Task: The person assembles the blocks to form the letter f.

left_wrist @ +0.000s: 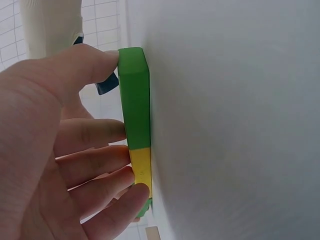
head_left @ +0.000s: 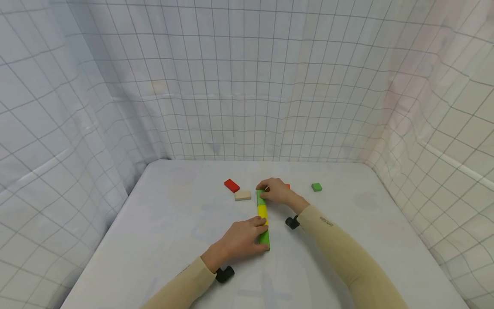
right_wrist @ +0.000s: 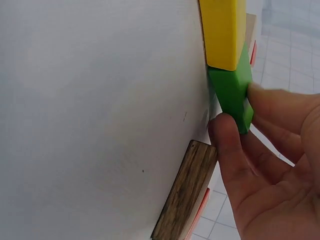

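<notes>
A row of blocks runs away from me on the white table: a near green block (head_left: 264, 240), a yellow block (head_left: 262, 211) in the middle and a far green block (head_left: 261, 198). My left hand (head_left: 241, 238) lies along the left side of the row. Its thumb touches the near green block's end, and its loosely spread fingers rest along the green and yellow blocks (left_wrist: 140, 165). At the far end my right hand (head_left: 278, 191) pinches the far green block (right_wrist: 230, 90) between thumb and fingers; that block meets the yellow one (right_wrist: 220, 35).
Left of the row's far end lie a red block (head_left: 232, 186) and a cream block (head_left: 242, 196). A small green block (head_left: 317, 187) sits to the right. Beside my right fingers stands a dark brown wooden block (right_wrist: 185, 190), with a red piece (right_wrist: 200, 212) behind it.
</notes>
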